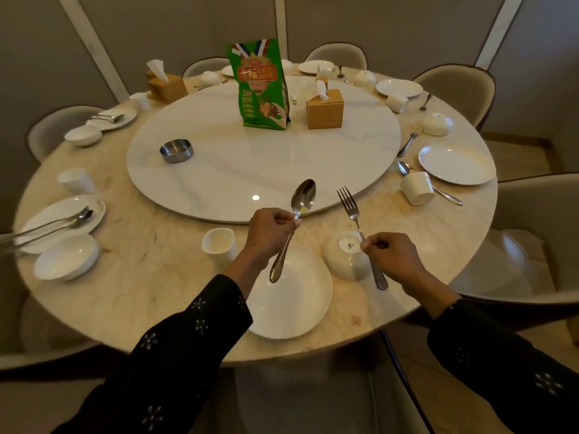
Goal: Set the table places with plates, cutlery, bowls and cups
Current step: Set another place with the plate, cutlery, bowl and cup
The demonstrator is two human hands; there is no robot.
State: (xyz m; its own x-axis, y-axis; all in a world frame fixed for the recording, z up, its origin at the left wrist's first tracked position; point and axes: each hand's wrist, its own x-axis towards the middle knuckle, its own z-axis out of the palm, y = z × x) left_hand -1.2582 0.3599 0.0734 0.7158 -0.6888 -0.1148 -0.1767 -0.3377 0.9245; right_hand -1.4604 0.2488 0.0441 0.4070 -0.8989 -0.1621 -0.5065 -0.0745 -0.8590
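Plate point(289, 303) (bowl point(343, 258) beside) nearest.

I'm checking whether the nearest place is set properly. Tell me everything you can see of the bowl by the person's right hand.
The bowl is white, glossy and round, and looks like ceramic. It lies upside down on the table, its foot ring facing up with a small dark maker's mark inside. It sits just right of the plate, near the table's front edge. The fork held by the right hand crosses over its right side; whether they touch is unclear.
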